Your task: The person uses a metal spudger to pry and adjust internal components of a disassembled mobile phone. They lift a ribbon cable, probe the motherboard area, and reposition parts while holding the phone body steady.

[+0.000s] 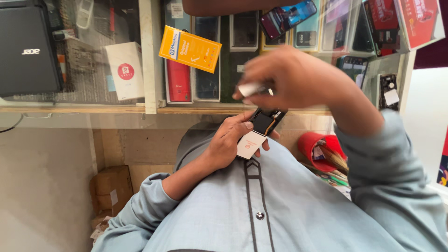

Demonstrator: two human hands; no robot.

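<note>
While left hand (227, 142) cradles opened phone (261, 128), right hand (291, 79) above, pinching small white piece (251, 88)

Head cam, looks down at chest, close-up.

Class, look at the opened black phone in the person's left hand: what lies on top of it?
On the opened black phone lies a white rectangular battery. The left hand grips it; the blurred right hand hovers above with a small white tool. Fingers cover the phone's lower edge.
</note>
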